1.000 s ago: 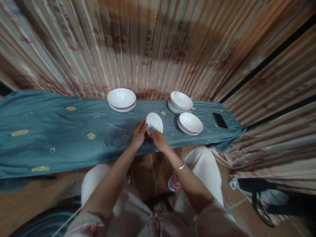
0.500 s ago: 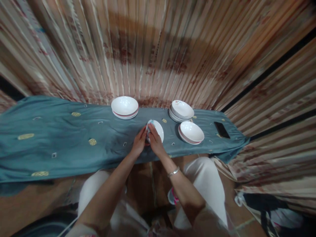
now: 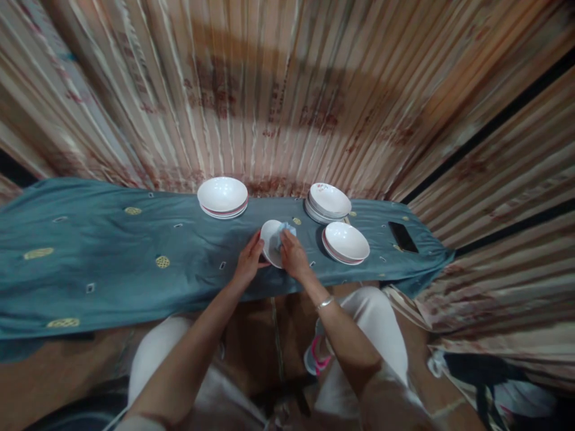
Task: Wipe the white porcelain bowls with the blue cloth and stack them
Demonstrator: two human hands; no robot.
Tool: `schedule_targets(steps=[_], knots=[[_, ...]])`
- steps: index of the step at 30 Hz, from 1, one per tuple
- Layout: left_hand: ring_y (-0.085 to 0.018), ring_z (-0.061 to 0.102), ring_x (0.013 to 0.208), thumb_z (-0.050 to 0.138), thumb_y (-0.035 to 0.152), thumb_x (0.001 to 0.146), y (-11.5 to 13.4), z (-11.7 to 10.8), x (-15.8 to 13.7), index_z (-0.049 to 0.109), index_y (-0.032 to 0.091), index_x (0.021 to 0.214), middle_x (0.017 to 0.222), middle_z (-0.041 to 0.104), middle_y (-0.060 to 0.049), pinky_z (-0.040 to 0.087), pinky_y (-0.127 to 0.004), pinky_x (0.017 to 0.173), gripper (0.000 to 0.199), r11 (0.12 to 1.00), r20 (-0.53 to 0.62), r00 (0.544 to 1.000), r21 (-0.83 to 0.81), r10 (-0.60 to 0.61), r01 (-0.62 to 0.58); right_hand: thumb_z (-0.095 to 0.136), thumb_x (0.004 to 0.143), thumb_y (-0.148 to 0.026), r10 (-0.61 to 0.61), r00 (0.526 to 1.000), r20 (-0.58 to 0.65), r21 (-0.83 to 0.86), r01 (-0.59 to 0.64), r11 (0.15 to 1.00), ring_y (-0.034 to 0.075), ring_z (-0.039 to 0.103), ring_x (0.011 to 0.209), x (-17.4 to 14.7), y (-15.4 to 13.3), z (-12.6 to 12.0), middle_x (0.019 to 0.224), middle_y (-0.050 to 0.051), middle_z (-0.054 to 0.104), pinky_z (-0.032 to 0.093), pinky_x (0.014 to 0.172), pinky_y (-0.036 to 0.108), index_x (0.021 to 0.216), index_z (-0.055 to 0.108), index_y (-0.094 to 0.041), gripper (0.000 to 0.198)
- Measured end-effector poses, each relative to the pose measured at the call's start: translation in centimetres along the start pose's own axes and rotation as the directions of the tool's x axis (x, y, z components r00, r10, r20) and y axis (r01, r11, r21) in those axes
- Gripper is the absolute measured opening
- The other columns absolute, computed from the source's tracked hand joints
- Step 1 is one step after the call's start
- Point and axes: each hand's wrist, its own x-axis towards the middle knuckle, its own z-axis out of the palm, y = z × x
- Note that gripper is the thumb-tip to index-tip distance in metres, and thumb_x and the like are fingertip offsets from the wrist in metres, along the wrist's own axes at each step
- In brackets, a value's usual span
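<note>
A white bowl [image 3: 270, 240] is tilted up over the front part of the cloth-covered table. My left hand [image 3: 250, 258] grips its left rim, thumb on the edge and fingers underneath. My right hand [image 3: 294, 254] is closed on a pale blue cloth [image 3: 287, 228], which it holds at the bowl's right side. The hand covers part of that rim. Behind and to the left stands a stack of white bowls [image 3: 223, 195]. On the right are another stack of bowls [image 3: 346, 242] and, behind it, a taller stack of bowls [image 3: 329, 201].
A teal cloth [image 3: 130, 257] with yellow patterns covers the long, narrow table. A black phone [image 3: 403, 237] lies at its right end. Pleated curtains [image 3: 260, 90] hang close behind the table, with a dark bar [image 3: 494, 126] at the right.
My right hand has moved the cloth from the bowl's left inner side across to its right edge. My left hand still holds the bowl, which has shifted slightly left in view.
</note>
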Motion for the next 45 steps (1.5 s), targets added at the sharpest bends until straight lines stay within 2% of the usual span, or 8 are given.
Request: schedule_targets(steps=[6,13,18,23,27,33,41,45], knots=[[-0.031,0.060,0.113,0.062,0.036,0.085,0.1,0.1,-0.3,0.055,0.022,0.135,0.138,0.056,-0.010,0.063,-0.036,0.065,0.053,1.000,0.015,1.000,-0.004,-0.001,0.002,0.043,0.089,-0.014,0.047,0.994,0.101,-0.023,-0.045,0.999,0.023,0.050,0.130,-2.8,-0.7,-1.4,0.135,0.016,0.058,0.034,0.114,0.042,0.124,0.062,-0.013,0.039],[-0.029,0.062,0.110,0.063,0.042,0.084,0.4,-0.1,-0.7,0.059,0.022,0.131,0.136,0.058,-0.009,0.061,-0.030,0.062,0.052,1.000,-0.004,1.000,0.014,0.020,-0.019,0.039,0.094,-0.022,0.144,0.982,0.125,0.250,-0.171,0.953,0.021,0.062,0.113,-4.0,-3.7,-1.4,0.120,0.010,0.068,0.045,0.102,0.038,0.115,0.066,-0.019,0.034],[-0.025,0.065,0.103,0.057,0.040,0.088,0.6,-0.3,-0.7,0.057,0.022,0.134,0.126,0.065,-0.010,0.060,-0.029,0.061,0.050,0.999,-0.014,1.000,0.043,-0.009,0.009,0.045,0.092,-0.030,0.123,0.992,0.038,0.533,-0.124,0.837,0.020,0.062,0.114,-3.1,-5.2,-0.6,0.119,0.007,0.069,0.045,0.103,0.034,0.116,0.066,-0.019,0.034],[-0.027,0.063,0.110,0.055,0.038,0.089,0.4,-0.6,-0.6,0.058,0.022,0.133,0.136,0.058,-0.009,0.061,-0.032,0.065,0.047,0.999,0.009,0.999,0.010,0.038,-0.038,0.046,0.090,-0.029,0.131,0.990,-0.049,0.597,-0.076,0.799,0.021,0.057,0.122,-0.6,-6.1,0.8,0.129,0.008,0.064,0.041,0.109,0.036,0.120,0.064,-0.018,0.037],[-0.029,0.058,0.120,0.054,0.036,0.090,0.2,-0.7,-0.3,0.057,0.022,0.133,0.143,0.053,-0.009,0.062,-0.033,0.067,0.045,1.000,-0.016,1.000,0.005,0.018,-0.018,0.044,0.089,-0.024,0.145,0.982,-0.121,0.533,-0.059,0.844,0.018,0.052,0.128,1.5,-5.9,1.7,0.134,0.008,0.060,0.035,0.114,0.035,0.124,0.061,-0.019,0.039],[-0.029,0.063,0.112,0.054,0.039,0.090,0.0,-0.6,-0.1,0.053,0.022,0.137,0.138,0.057,-0.010,0.062,-0.035,0.065,0.049,0.999,-0.015,0.999,-0.021,-0.031,0.031,0.050,0.083,-0.015,0.097,0.986,-0.136,0.314,-0.050,0.948,0.022,0.047,0.132,2.7,-3.8,1.9,0.136,0.012,0.057,0.032,0.116,0.040,0.122,0.061,-0.016,0.040],[-0.028,0.065,0.104,0.056,0.042,0.088,0.2,-0.5,-0.2,0.054,0.022,0.136,0.127,0.063,-0.011,0.062,-0.036,0.064,0.052,1.000,0.007,1.000,-0.016,-0.023,0.023,0.052,0.086,-0.014,0.074,0.992,0.102,-0.094,-0.064,0.994,0.026,0.056,0.117,0.5,-2.4,-0.8,0.124,0.016,0.064,0.039,0.106,0.040,0.103,0.069,-0.013,0.024],[-0.027,0.065,0.105,0.056,0.044,0.088,0.0,-0.6,0.0,0.053,0.023,0.137,0.131,0.061,-0.011,0.061,-0.035,0.066,0.053,0.999,-0.019,0.999,-0.015,-0.032,0.032,0.048,0.094,-0.025,0.096,0.970,0.223,-0.089,-0.078,0.993,0.025,0.063,0.103,-0.8,-3.2,-2.0,0.105,0.013,0.071,0.044,0.095,0.038,0.098,0.069,-0.015,0.024]])
